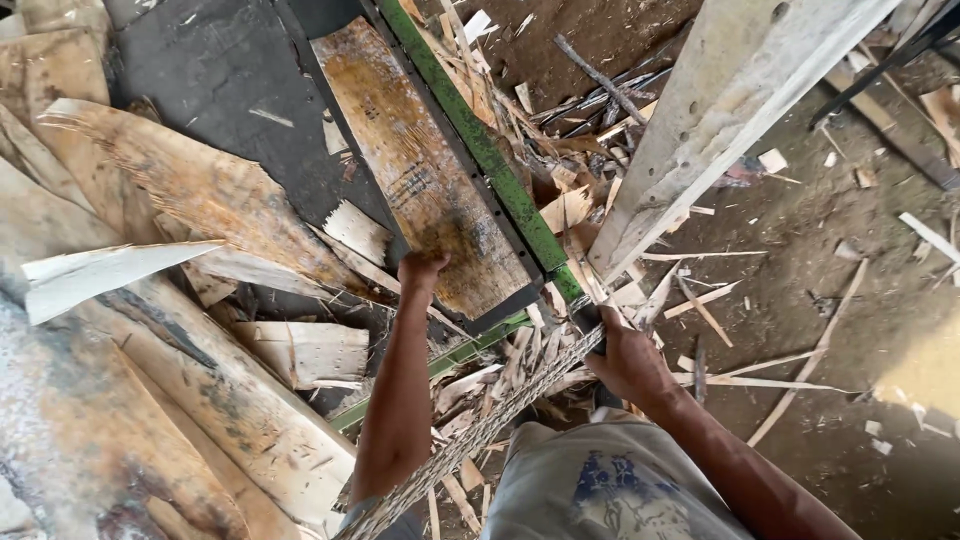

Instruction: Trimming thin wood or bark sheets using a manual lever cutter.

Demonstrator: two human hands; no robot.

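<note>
Left hand [420, 272] clenched on near end of brown wood sheet [425, 170], frame middle. Right hand [625, 360] grips long rough strip [480, 430], lower middle. Sharp splinters could poke fingers; sheet could crack.

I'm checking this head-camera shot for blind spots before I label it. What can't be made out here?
- Left hand: fingers curl out of sight over the near end of the veneer sheet.
- Right hand: its palm and grip on the rough strip are hidden by its own back.
- Strip's lower end: cut off by the bottom edge.
- Grey post: top cut off by the upper edge.
</note>
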